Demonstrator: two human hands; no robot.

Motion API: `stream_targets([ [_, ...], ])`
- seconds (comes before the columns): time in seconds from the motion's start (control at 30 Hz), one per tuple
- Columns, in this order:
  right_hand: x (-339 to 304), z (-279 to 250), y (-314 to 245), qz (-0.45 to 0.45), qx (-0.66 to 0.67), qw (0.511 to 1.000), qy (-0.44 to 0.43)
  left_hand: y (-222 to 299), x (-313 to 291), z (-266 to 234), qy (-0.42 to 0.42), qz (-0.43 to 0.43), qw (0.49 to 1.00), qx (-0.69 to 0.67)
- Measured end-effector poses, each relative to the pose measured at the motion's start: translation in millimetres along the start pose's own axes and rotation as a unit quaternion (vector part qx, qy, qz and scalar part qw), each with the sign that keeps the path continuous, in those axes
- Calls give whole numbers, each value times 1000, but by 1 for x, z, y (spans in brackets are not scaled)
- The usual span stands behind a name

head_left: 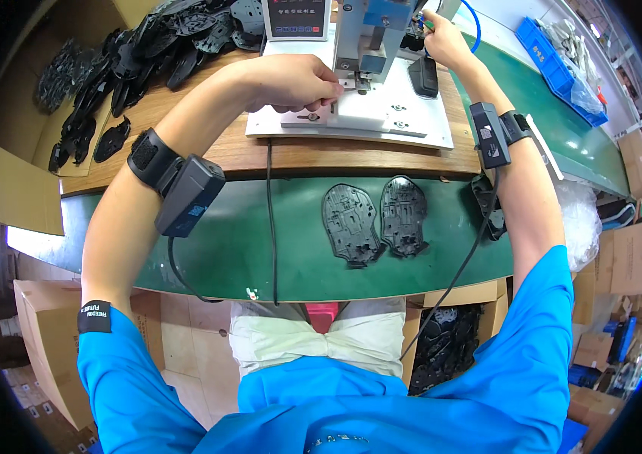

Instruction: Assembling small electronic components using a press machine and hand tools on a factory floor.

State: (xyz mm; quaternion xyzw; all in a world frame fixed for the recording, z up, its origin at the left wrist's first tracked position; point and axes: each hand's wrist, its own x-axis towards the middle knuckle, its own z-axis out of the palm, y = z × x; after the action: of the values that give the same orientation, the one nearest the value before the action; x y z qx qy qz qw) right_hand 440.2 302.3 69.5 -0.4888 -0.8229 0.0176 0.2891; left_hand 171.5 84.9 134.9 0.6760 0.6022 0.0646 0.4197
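My left hand (298,82) is closed in a pinch right beside the press head (363,82) of a bench machine (370,38). Whatever its fingertips hold is too small to make out. My right hand (446,39) reaches to the upper right side of the same machine, fingers curled near a small green part; what they grip is hidden. Below the press head is a white base plate (427,133). Two black plastic shell parts (349,221) (404,216) lie side by side on the green table in front of me.
Black plastic parts (184,34) are heaped at the back left, beside an open cardboard box (18,181). A control box (296,21) stands behind my left hand. A blue bin (555,64) sits at the far right. Cables (272,227) hang across the green table (245,242).
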Motion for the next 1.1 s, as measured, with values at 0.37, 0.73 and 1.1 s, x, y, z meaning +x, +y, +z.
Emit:
stream_targets([
  [0.37,5,12,15,-13,-10,1000,26,-10,3,10,36,24,997,-58],
  [0.73,2,2,19,7,-23,999,27,-20,17,14,13,114,993,-23],
  [1.1,-10,-13,-5,-16,60,997,37,-30,12,21,10,147,984,-100],
])
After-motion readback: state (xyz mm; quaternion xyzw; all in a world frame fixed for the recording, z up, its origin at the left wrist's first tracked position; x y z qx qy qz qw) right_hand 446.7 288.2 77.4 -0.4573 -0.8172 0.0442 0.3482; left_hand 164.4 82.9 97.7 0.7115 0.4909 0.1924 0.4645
